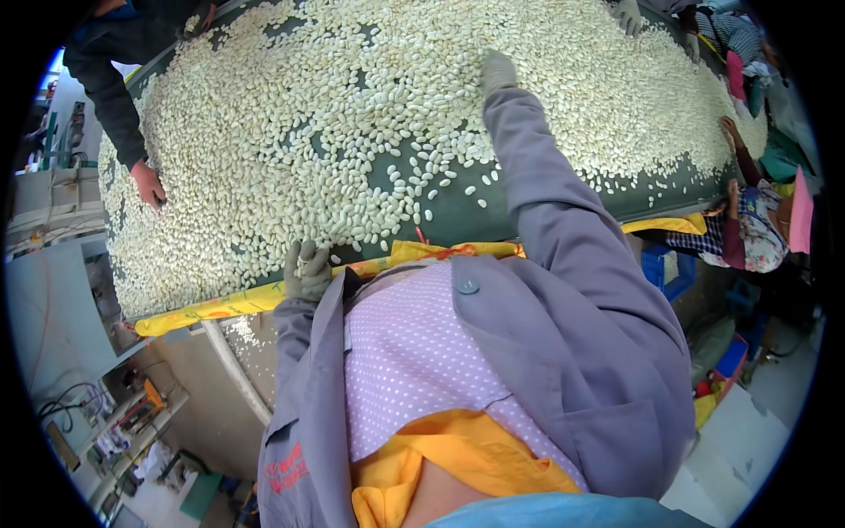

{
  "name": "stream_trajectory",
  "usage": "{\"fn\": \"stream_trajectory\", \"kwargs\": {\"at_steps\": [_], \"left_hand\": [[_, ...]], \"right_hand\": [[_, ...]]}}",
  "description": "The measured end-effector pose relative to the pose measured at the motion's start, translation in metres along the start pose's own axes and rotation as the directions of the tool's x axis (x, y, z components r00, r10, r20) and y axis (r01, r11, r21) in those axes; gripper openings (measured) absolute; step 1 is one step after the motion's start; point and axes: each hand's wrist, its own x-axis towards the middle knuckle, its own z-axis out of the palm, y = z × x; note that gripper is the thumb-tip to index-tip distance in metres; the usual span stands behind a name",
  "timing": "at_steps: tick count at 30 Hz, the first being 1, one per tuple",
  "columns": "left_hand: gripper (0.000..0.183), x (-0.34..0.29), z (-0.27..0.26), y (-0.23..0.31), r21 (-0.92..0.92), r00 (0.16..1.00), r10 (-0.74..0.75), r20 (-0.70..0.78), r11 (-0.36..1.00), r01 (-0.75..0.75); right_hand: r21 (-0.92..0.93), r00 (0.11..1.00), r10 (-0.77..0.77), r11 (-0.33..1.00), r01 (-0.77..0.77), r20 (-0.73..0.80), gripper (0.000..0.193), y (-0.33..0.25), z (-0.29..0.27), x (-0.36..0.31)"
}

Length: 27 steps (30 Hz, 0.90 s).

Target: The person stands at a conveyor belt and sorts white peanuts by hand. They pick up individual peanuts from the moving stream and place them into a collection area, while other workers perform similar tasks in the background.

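Note:
A thick spread of white beans (352, 123) covers a dark green table (493, 201). My left hand (308, 275), in a grey-green glove, is at the near edge of the table. Its fingers are curled, and a few white beans show between them. My right arm stretches far out over the table. At its end my right hand (499, 70), also gloved, touches the beans near the far middle. The fingers of that hand are hidden from view, so their grip does not show.
Yellow plastic sheeting (220, 304) lines the table's near edge. At the left, a co-worker's bare hand (150, 185) rests on the beans. Another person's gloved hand (630, 18) is at the far right. More people stand along the right end. A blue crate (653, 264) is below the table.

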Motion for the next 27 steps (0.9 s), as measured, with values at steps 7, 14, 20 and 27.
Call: {"fn": "stream_trajectory", "kwargs": {"at_steps": [7,14,20,27], "left_hand": [[0.039,0.006,-0.006,-0.014,0.09,0.999,0.044,-0.004,0.995,-0.043],[0.038,0.021,-0.006,-0.028,0.096,1.0,0.017,-0.027,0.995,-0.014],[0.039,0.034,-0.01,-0.042,0.027,0.998,0.051,-0.046,0.998,-0.049],[0.039,0.046,-0.011,-0.057,0.052,0.998,0.038,-0.044,0.998,-0.036]], "right_hand": [[0.466,0.568,-0.354,0.883,-0.059,0.743,0.034,-0.049,0.039,-0.146],[0.661,0.657,-0.16,0.374,-0.65,0.737,0.039,0.018,-0.035,-0.131],[0.585,0.953,-0.19,0.811,0.017,0.236,0.03,0.088,-0.074,-0.057],[0.441,0.692,-0.453,0.872,0.213,0.562,0.027,0.046,-0.022,-0.151]]}}
